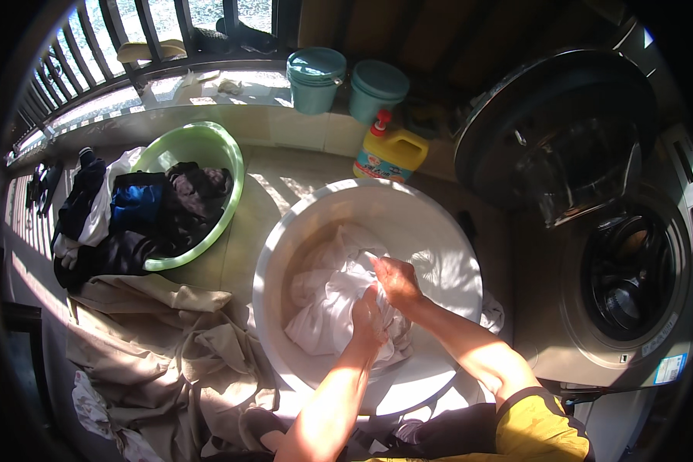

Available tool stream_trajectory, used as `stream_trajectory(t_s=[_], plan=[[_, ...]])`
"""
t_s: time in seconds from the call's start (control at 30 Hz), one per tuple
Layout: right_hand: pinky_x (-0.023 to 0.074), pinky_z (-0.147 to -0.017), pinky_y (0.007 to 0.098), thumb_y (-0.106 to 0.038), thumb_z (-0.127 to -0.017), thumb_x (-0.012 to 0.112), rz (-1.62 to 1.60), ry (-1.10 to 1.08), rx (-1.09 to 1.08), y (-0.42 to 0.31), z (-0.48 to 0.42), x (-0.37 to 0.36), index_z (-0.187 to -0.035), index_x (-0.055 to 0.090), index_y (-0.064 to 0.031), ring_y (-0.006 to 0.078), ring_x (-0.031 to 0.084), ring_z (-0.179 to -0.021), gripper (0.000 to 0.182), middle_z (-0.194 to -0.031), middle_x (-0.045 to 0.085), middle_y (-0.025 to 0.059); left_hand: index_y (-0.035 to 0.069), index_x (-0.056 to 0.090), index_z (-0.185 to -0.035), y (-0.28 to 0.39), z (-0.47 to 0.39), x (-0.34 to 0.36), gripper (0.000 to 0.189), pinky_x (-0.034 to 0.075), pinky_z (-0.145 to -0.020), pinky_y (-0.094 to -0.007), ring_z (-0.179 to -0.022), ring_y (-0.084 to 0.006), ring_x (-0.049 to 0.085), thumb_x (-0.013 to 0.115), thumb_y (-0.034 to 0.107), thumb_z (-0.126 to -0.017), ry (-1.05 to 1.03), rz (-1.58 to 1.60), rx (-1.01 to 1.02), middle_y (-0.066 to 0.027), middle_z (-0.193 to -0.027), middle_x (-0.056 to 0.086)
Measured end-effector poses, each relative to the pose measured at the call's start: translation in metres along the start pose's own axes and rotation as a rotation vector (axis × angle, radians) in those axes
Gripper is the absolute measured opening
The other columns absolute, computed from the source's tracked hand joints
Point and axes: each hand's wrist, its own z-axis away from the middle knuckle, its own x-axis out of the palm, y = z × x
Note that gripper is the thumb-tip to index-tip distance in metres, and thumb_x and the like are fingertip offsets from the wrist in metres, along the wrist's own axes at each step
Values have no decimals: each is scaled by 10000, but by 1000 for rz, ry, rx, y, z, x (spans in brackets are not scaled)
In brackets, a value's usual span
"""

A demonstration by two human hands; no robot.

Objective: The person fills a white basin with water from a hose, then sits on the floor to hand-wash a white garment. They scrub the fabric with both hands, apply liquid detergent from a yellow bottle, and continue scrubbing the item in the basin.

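Note:
Before me stands a large white plastic basin, its inside streaked with sunlight. A bundle of wet-looking white cloth lies in its bottom and folds up around my hands. My left hand grips the cloth near its middle, with the fingertips partly hidden in the folds. Just above and to the right, my right hand is closed on another part of the same white cloth. The two hands are close together, almost touching. How much water is in the basin I cannot tell.
Left is a green basin heaped with dark clothes. Beige fabric spreads over the floor. Beyond the white basin stand a yellow jug with a red pump and two lidded teal buckets. An open front-loading washing machine is right.

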Motion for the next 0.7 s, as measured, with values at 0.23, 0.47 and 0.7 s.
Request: stream_trajectory(t_s=[0.23, 0.47, 0.7], plan=[[409, -499, 381, -166, -832, 553, 180, 88, -454, 10, 1, 7, -678, 527, -11, 346, 525, -569, 220, -623, 524, 162, 43, 548, -905, -1, 0, 3, 207, 422, -674, -304, -740, -171, 509, 496, 238, -859, -242, 232, 94, -24, -815, 516], [412, -529, 395, -194, -813, 560, 56, 41, -369, 21, -9, 6, -705, 525, -6, 329, 506, -559, 219, -638, 526, 132, 110, 518, -747, 5, 20, 12, 187, 430, -598, -289, -676, -150, 514, 478, 264, -845, -278, 213, 53, -15, -747, 504], [377, -465, 370, -125, -793, 606, -9, -41, -581, -4, 14, 4, -632, 461, -4, 350, 463, -520, 248, -591, 454, 168, 122, 435, -638, -2, -6, -1, 270, 365, -505, -277, -508, -131, 419, 475, 265, -863, -216, 197, 140, 14, -563, 412]])
